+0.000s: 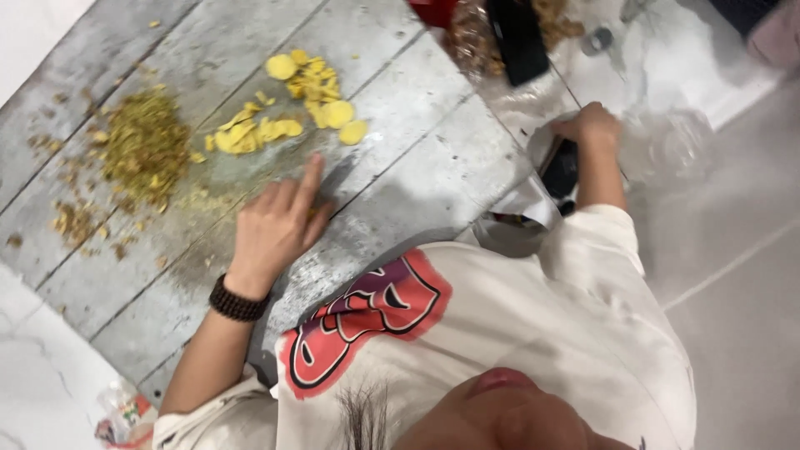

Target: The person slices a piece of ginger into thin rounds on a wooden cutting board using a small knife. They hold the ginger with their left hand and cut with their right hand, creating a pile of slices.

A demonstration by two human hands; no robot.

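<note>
Our left hand (275, 225) lies flat and open on the grey weathered wooden planks (417, 158), holding nothing. The pile of thin yellow round slices (287, 108) sits just beyond its fingertips, strung out crosswise. Our right hand (590, 127) is well apart, closed on a dark object (560, 171) we cannot identify.

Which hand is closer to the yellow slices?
Left. The left hand rests on the boards just below the yellow slices, fingers pointing toward them. The right hand is far off to the side, at the plastic bag.
</note>
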